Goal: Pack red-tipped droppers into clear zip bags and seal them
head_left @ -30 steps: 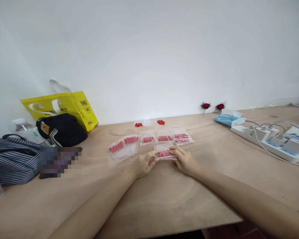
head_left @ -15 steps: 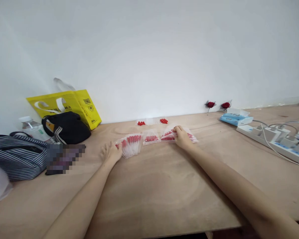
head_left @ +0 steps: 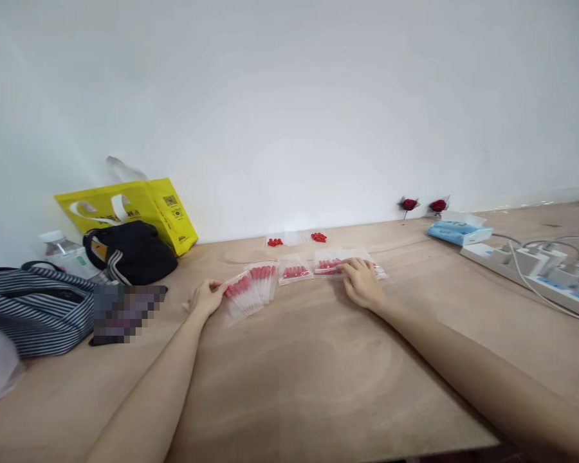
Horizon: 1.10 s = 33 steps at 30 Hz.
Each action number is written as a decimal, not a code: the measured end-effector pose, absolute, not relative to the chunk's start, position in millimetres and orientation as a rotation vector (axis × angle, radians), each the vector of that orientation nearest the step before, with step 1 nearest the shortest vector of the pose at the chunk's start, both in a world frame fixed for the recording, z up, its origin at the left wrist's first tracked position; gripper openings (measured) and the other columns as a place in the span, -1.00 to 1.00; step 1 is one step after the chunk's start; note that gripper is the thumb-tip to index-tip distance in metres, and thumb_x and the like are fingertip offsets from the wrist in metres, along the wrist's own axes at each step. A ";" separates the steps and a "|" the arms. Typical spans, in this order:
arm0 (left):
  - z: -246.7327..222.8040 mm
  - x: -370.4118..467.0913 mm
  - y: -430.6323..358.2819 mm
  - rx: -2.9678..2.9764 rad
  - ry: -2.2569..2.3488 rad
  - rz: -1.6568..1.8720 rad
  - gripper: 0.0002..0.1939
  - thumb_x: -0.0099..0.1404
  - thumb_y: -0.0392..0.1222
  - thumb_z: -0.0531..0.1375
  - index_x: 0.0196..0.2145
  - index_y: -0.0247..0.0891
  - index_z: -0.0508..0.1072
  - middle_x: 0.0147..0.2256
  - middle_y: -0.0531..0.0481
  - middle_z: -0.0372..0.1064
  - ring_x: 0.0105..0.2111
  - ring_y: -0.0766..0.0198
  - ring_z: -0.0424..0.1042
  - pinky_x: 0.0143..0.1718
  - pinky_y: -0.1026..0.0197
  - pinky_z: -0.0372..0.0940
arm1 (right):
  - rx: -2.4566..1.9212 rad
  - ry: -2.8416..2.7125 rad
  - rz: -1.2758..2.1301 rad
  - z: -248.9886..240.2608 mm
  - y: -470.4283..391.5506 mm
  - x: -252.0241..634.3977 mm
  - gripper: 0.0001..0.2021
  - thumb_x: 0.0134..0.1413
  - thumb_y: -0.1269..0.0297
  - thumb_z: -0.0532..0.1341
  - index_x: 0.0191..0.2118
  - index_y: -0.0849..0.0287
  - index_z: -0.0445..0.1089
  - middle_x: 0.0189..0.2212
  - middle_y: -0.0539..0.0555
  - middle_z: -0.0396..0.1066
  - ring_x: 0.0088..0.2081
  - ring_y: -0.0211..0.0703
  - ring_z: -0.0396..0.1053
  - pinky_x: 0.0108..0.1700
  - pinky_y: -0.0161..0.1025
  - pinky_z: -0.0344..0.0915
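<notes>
My left hand (head_left: 205,298) is at the left end of a fan of small clear zip bags (head_left: 248,292) holding red capsule-like pieces. Its thumb and fingers close on the edge of the outermost bag. Over a flat pile of similar bags (head_left: 327,265) on the right lies my right hand (head_left: 363,283), fingers stretched out and resting on the plastic. Between the two groups, another bag of red pieces (head_left: 295,270) lies on the table. Farther back, near the wall, are two small clusters of red pieces (head_left: 275,242) in clear plastic.
On the left stand a yellow tote bag (head_left: 174,222), a black pouch (head_left: 137,254), a bottle (head_left: 62,251) and a striped bag (head_left: 43,308). To the right are a blue tissue pack (head_left: 456,231), a power strip with plugs (head_left: 535,276) and two red artificial roses (head_left: 409,204).
My left hand has shifted left and the fan of bags has spread wider that way. My right hand has gone from gripping the pile to lying on it with fingers extended.
</notes>
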<state>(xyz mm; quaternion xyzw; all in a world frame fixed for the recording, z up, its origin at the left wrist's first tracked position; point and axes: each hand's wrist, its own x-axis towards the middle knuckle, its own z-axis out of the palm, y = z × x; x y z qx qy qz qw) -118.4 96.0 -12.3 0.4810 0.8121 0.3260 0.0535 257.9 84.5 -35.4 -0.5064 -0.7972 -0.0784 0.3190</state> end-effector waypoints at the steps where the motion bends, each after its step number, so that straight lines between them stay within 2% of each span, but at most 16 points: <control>1: -12.4 -118.0 95.8 1.450 2.419 1.051 -0.78 -0.08 -0.02 0.21 -0.54 -0.22 0.40 -0.32 -0.15 0.39 -0.12 -0.17 0.23 -0.07 -0.28 -0.10 | -1.275 -2.126 -0.211 -37.1 76.8 258.4 -0.67 -0.13 0.51 -0.02 -0.19 0.17 0.29 -0.18 0.12 0.29 -0.11 -0.08 0.15 -0.06 -0.08 -0.02; 3: -11.3 -118.0 94.1 1.449 2.318 1.141 -0.81 -0.10 -0.08 0.23 -0.59 -0.24 0.35 -0.44 -0.10 0.37 -0.21 -0.09 0.31 -0.10 -0.18 0.03 | -1.181 -2.171 -0.190 -40.5 63.6 259.4 -0.70 -0.13 0.51 -0.01 -0.23 0.17 0.30 -0.21 0.11 0.29 -0.13 -0.08 0.16 -0.08 -0.09 0.01; 6: -3.8 -118.2 88.3 1.496 2.149 1.247 -0.78 -0.08 -0.06 0.20 -0.56 -0.25 0.29 -0.54 0.01 0.33 -0.38 0.15 0.36 -0.26 0.11 0.23 | -1.068 -2.178 -0.103 -43.9 53.3 259.0 -0.73 -0.15 0.50 0.03 -0.26 0.18 0.31 -0.25 0.11 0.29 -0.18 -0.10 0.18 -0.12 -0.11 0.08; 8: 5.8 -115.2 83.0 1.524 2.029 1.315 -0.73 -0.06 0.00 0.18 -0.53 -0.25 0.24 -0.55 0.07 0.30 -0.46 0.27 0.35 -0.37 0.24 0.26 | -1.008 -2.113 -0.020 -44.5 52.7 255.3 -0.76 -0.16 0.49 0.05 -0.29 0.18 0.32 -0.28 0.11 0.27 -0.20 -0.10 0.19 -0.15 -0.12 0.13; 11: 21.8 -98.7 75.8 1.568 1.781 1.505 -0.67 -0.07 0.06 0.17 -0.52 -0.24 0.18 -0.55 0.12 0.26 -0.55 0.37 0.30 -0.50 0.34 0.24 | -0.984 -1.916 0.193 -42.8 55.0 242.9 -0.82 -0.13 0.44 0.07 -0.33 0.19 0.33 -0.33 0.11 0.26 -0.29 -0.16 0.23 -0.26 -0.18 0.21; 13: 29.3 -77.6 72.6 1.573 1.629 1.698 -0.67 -0.07 0.03 0.18 -0.50 -0.25 0.18 -0.56 0.13 0.22 -0.58 0.39 0.28 -0.55 0.36 0.21 | -1.017 -1.775 0.430 -39.5 55.3 230.8 -0.84 -0.10 0.34 0.11 -0.32 0.20 0.33 -0.38 0.08 0.27 -0.46 -0.26 0.22 -0.40 -0.25 0.23; 16: 33.5 -35.0 69.4 1.630 1.514 1.922 -0.73 -0.01 -0.05 0.18 -0.47 -0.26 0.19 -0.52 0.10 0.22 -0.53 0.38 0.33 -0.50 0.37 0.23 | -1.021 -1.645 0.846 -29.6 53.6 210.6 -0.68 -0.17 0.17 0.21 -0.24 0.20 0.30 -0.42 0.03 0.32 -0.59 -0.37 0.15 -0.53 -0.33 0.20; 19: 30.1 8.6 65.7 1.712 1.256 1.939 -0.75 0.08 -0.05 0.14 -0.44 -0.26 0.17 -0.52 0.08 0.26 -0.54 0.36 0.37 -0.50 0.34 0.28 | -0.972 -1.565 1.089 -15.2 54.0 194.7 -0.49 -0.35 0.16 0.32 -0.15 0.16 0.27 -0.20 0.10 0.31 -0.59 -0.43 0.15 -0.60 -0.39 0.16; 21: 23.9 31.3 62.7 1.777 1.073 1.938 -0.76 0.12 -0.06 0.13 -0.42 -0.26 0.16 -0.52 0.07 0.29 -0.55 0.37 0.38 -0.50 0.33 0.31 | -0.907 -1.532 1.180 -7.4 57.6 190.1 -0.45 -0.40 0.17 0.34 -0.14 0.14 0.27 -0.17 0.10 0.30 -0.61 -0.46 0.15 -0.67 -0.43 0.11; 24: 10.6 49.8 58.0 1.921 0.905 1.972 -0.80 0.15 -0.10 0.12 -0.41 -0.27 0.18 -0.47 0.06 0.32 -0.59 0.43 0.36 -0.56 0.37 0.30 | -0.797 -1.540 1.196 -5.8 66.3 193.6 -0.64 -0.34 0.15 0.31 -0.32 0.18 0.34 -0.41 0.00 0.37 -0.66 -0.45 0.13 -0.68 -0.43 0.10; 26: 2.3 51.5 54.8 2.036 0.818 1.965 -0.83 0.16 -0.14 0.13 -0.38 -0.27 0.21 -0.44 0.04 0.35 -0.56 0.42 0.38 -0.53 0.36 0.33 | -0.774 -1.561 1.123 -12.5 71.9 200.8 -0.75 -0.29 0.16 0.28 -0.45 0.21 0.36 -0.58 -0.05 0.33 -0.65 -0.40 0.17 -0.60 -0.38 0.17; 27: -0.8 49.6 52.9 2.113 0.784 1.940 -0.83 0.15 -0.17 0.15 -0.35 -0.26 0.22 -0.43 0.03 0.36 -0.52 0.39 0.41 -0.49 0.34 0.35 | -0.768 -1.573 1.070 -17.5 74.0 205.0 -0.77 -0.28 0.17 0.28 -0.47 0.21 0.36 -0.60 -0.05 0.32 -0.61 -0.36 0.21 -0.55 -0.35 0.21; 30: -5.8 38.2 46.4 2.473 0.722 1.733 -0.77 0.10 -0.22 0.20 -0.27 -0.27 0.28 -0.37 -0.02 0.40 -0.35 0.30 0.43 -0.32 0.25 0.37 | -0.752 -1.629 0.932 -33.8 76.2 217.1 -0.79 -0.26 0.20 0.27 -0.42 0.20 0.38 -0.49 0.01 0.38 -0.46 -0.24 0.32 -0.40 -0.28 0.27; 33: -8.6 26.2 39.3 2.830 0.605 1.389 -0.89 0.15 -0.29 0.14 -0.30 -0.27 0.35 -0.27 -0.09 0.39 -0.27 0.30 0.41 -0.26 0.25 0.36 | -0.760 -1.821 0.789 -43.4 70.8 227.1 -0.79 -0.18 0.26 0.22 -0.33 0.21 0.38 -0.34 0.09 0.38 -0.34 -0.19 0.34 -0.32 -0.24 0.28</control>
